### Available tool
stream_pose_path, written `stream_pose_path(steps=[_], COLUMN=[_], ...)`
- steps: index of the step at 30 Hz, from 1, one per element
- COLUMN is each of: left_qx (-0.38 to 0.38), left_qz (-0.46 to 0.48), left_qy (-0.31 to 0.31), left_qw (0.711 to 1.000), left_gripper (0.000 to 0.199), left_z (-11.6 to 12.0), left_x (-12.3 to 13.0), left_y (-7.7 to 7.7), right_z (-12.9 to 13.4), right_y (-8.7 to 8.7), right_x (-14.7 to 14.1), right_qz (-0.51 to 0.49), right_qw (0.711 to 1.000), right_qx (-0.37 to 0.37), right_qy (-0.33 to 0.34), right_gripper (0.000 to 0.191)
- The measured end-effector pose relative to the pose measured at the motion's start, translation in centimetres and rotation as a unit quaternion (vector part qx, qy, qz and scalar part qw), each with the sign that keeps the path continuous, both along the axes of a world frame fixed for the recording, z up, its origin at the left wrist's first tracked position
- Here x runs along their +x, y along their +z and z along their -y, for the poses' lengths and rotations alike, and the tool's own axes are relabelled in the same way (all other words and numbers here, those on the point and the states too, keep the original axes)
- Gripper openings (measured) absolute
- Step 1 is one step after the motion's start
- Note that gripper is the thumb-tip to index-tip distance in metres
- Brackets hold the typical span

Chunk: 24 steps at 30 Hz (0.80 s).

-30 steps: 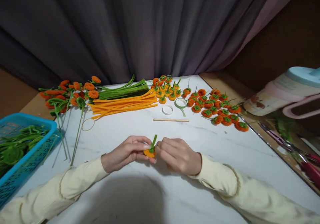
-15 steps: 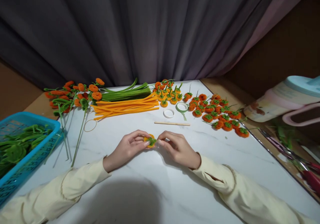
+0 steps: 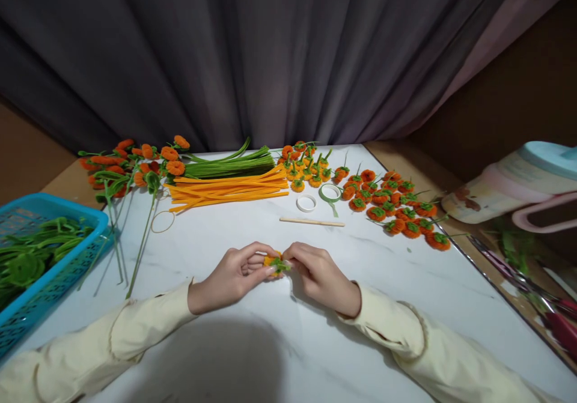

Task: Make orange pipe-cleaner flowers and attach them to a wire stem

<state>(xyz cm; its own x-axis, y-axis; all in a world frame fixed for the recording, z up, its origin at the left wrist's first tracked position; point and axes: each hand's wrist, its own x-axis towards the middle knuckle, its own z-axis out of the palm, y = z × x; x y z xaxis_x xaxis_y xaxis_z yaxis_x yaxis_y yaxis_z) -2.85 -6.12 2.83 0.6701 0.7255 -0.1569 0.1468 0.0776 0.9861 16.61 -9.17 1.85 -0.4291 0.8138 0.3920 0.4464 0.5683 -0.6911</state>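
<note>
A small yellow flower with a green centre [image 3: 273, 263] is pinched between the thumb and fingers of my left hand [image 3: 238, 272]. The fingertips of my right hand [image 3: 318, 275] are closed at the flower's right side, on its green part. Beyond my hands a thin wooden stick [image 3: 312, 221] lies on the white marbled table [image 3: 360, 355]. A white tape ring [image 3: 306, 203] and a green tape roll [image 3: 330, 193] lie behind the stick. Yellow fuzzy stems [image 3: 225, 191] are bundled in front of green ones [image 3: 229, 165].
At the left stands a blue basket [image 3: 101, 220] of green pieces, near long-stemmed orange flowers [image 3: 175, 167]. Yellow flower heads [image 3: 297, 185] and orange ones [image 3: 375, 213] spread behind and to the right. A tumbler [image 3: 500, 184] and pliers [image 3: 518, 278] are at the right.
The flower has turned slightly and sits a little lower and further right, still between my hands. My right fingers have drawn closer together at its green part.
</note>
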Motion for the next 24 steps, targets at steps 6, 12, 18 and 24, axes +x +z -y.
stream_pose_path(steps=[6,12,18,24], left_qx=[-0.123,0.011,-0.105,-0.106], left_qz=[0.01,-0.058,-0.018,-0.016], left_qy=[-0.021,-0.052,-0.099,-0.07], left_qw=[0.992,0.997,0.989,0.992], left_gripper=[0.03,0.026,0.036,0.038], left_z=[-0.5,-2.7,-3.0,-2.2], left_x=[0.1,0.0,-0.1,0.3], left_y=[0.0,2.2,2.4,0.3], right_z=[0.1,-0.6,-0.3,-0.2], right_y=[-0.4,0.2,0.2,-0.3], right_x=[0.4,0.9,0.5,0.3], right_qz=[0.121,0.061,0.029,0.025], right_qw=[0.987,0.996,0.997,0.997], right_qx=[0.103,0.054,0.068,0.069], right_qy=[0.018,0.02,0.014,0.008], right_gripper=[0.02,0.023,0.022,0.022])
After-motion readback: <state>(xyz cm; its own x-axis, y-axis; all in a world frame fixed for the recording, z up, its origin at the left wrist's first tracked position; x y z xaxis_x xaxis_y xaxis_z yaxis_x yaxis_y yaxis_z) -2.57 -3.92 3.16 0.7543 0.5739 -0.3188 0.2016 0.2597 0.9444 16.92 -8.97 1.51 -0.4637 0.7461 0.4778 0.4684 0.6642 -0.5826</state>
